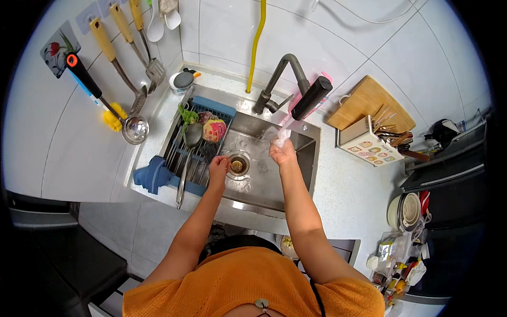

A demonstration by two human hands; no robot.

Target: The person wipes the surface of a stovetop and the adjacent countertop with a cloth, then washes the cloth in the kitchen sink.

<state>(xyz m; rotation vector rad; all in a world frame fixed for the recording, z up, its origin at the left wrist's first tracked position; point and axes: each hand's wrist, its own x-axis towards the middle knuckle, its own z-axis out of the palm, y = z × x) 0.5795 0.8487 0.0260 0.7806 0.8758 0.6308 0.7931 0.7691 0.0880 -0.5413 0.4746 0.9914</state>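
My right hand (283, 152) is under the black faucet head (312, 98), at the right side of the steel sink (264, 190). Its fingers are closed around a whitish, translucent patch; I cannot tell whether this is only running water or something thin held in it. My left hand (218, 170) has its fingers curled together beside the drain strainer (238, 165), near the edge of the drying rack (196, 187). Anything in its fingertips is too small to make out. A dark mesh scrubber (208, 152) lies on the rack just beyond it.
On the rack rest a ladle (193, 135), leafy greens (188, 115) and a pink-yellow patterned sponge (214, 130). A blue cloth (153, 174) drapes over the left counter edge. Utensils, including a slotted turner (138, 100), hang at left. A utensil holder (367, 139) and cutting board (364, 101) stand right.
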